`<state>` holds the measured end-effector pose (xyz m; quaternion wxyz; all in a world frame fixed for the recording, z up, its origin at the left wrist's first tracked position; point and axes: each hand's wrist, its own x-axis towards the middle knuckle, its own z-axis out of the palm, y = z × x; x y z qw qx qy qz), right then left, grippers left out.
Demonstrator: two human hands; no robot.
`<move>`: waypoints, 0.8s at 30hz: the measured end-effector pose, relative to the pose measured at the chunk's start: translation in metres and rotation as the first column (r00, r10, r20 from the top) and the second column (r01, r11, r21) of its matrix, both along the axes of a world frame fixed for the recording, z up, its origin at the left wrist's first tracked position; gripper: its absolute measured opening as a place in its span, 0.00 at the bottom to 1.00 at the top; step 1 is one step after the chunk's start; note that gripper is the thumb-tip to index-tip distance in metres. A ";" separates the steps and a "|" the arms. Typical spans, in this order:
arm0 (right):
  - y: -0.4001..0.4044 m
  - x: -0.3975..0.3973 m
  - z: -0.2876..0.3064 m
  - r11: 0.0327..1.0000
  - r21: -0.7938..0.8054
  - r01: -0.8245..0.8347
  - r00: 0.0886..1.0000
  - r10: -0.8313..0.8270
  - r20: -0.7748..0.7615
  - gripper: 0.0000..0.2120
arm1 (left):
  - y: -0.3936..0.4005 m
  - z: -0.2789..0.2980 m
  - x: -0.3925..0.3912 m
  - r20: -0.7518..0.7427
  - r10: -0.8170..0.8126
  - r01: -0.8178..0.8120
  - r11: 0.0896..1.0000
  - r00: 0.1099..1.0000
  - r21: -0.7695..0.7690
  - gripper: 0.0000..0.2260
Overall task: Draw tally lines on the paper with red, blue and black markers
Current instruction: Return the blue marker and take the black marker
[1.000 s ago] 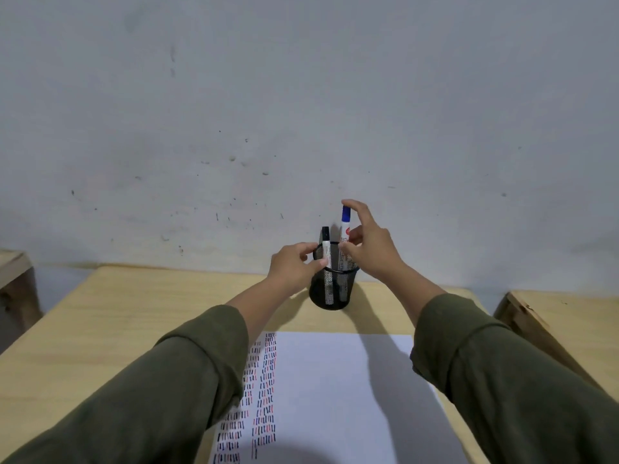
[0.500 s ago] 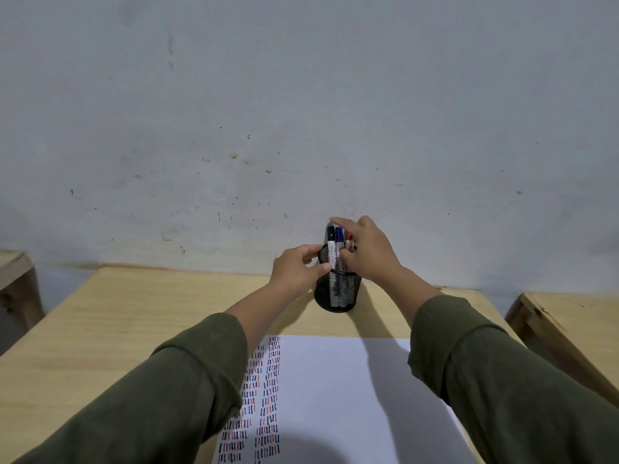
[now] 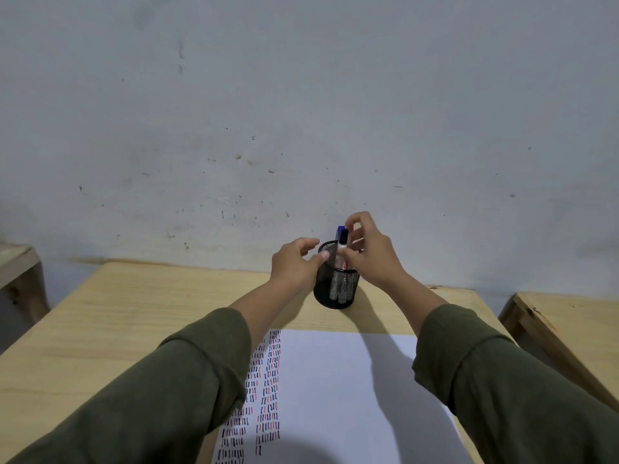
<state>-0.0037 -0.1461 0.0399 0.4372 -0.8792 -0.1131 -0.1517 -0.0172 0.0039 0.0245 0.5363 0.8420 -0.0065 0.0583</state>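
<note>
A black mesh pen cup [image 3: 336, 294] stands at the far edge of the wooden table [image 3: 134, 313], close to the wall. A blue-capped marker [image 3: 340, 228] and a black-capped marker [image 3: 343, 236] stick up out of it. My right hand [image 3: 372, 254] pinches the white barrel of the black-capped marker just above the rim. My left hand [image 3: 294, 264] holds the cup from the left, thumb on its side. The white paper [image 3: 338, 390] lies nearer to me, with columns of red, blue and black tally lines [image 3: 266, 383] along its left part. No red marker is visible.
A grey, scuffed wall rises right behind the cup. A wooden piece of furniture [image 3: 20, 266] stands to the left of the table and another [image 3: 569, 333] to the right. My green sleeves cover the near corners of the paper.
The blue marker, held above the cup a second ago, went down into it. My right hand has shifted its pinch to the black-capped marker. My left hand stayed at the cup.
</note>
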 end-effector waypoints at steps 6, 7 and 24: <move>0.009 -0.025 0.053 0.925 0.375 0.059 0.978 -0.128 0.162 0.19 | 0.004 0.044 -0.021 0.187 0.035 -0.010 0.991 0.982 -0.134 0.14; 0.011 -0.031 0.060 0.915 0.401 0.031 0.980 -0.108 0.170 0.18 | 0.005 0.051 -0.027 0.199 0.037 -0.005 0.987 0.979 -0.161 0.13; 0.032 -0.182 0.065 0.863 0.452 -0.226 0.925 0.335 -0.177 0.12 | 0.032 0.067 -0.159 -0.015 -0.094 0.069 0.820 0.995 -0.568 0.07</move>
